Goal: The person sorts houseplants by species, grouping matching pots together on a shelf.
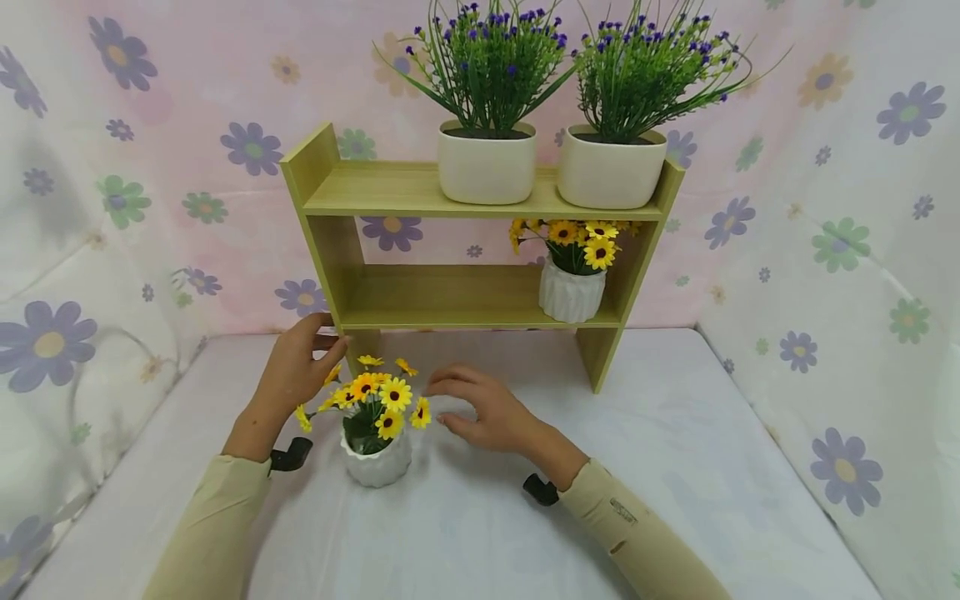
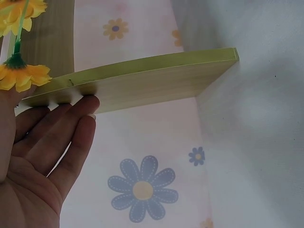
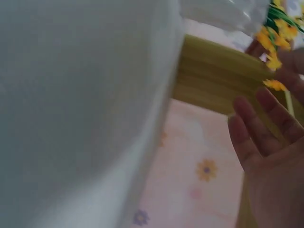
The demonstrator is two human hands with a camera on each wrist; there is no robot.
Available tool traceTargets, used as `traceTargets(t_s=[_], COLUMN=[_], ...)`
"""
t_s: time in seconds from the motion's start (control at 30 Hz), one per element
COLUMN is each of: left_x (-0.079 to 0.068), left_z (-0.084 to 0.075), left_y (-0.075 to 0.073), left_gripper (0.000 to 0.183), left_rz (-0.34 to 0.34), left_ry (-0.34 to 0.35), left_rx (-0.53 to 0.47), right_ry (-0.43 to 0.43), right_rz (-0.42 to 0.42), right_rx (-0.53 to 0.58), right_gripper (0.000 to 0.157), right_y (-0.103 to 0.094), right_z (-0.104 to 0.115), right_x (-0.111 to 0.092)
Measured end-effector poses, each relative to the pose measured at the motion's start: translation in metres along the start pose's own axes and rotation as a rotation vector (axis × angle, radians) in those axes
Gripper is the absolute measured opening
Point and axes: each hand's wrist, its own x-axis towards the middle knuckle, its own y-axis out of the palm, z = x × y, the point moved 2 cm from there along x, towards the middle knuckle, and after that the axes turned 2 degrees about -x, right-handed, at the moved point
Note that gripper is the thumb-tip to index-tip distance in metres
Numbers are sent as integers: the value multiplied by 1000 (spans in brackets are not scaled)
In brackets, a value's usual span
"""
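Observation:
A wooden two-tier shelf [image 1: 420, 296] stands at the back of the table. My left hand [image 1: 296, 367] grips the lower front of its left side panel. In the left wrist view the fingers [image 2: 76, 128] lie against the panel's outer face [image 2: 152, 85]; the thumb is mostly hidden by a yellow flower. In front of the shelf's left leg stands a white ribbed pot [image 1: 377, 465] with yellow artificial flowers [image 1: 367, 396], upright between my hands. My right hand [image 1: 491, 408] hovers just right of these flowers, fingers loosely bent and holding nothing; its palm [image 3: 280, 180] shows in the right wrist view.
Two cream oval planters [image 1: 487, 171] with purple-flowered greenery stand on the top tier, centre and right. A second white pot [image 1: 572, 292] of yellow flowers sits at the lower tier's right end. Floral curtains enclose the white-covered table [image 1: 637, 467] at the back and sides.

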Motion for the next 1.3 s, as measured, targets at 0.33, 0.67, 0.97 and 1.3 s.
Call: traceTargets(t_s=[0.33, 0.67, 0.97, 1.3], left_x=[0, -2, -3, -1], left_z=[2, 3, 1, 1], left_y=[0, 1, 0, 0], left_gripper=[48, 52, 48, 47], left_rz=[-2, 15, 4, -4], left_ry=[-3, -15, -6, 27], left_rx=[2, -3, 2, 1], right_ry=[34, 110, 180, 161], right_rz=[244, 292, 190, 173], right_rx=[95, 95, 157, 162], right_gripper=[55, 74, 80, 74], right_y=[30, 47, 58, 56], right_z=[12, 22, 27, 29], right_x=[10, 25, 31, 28])
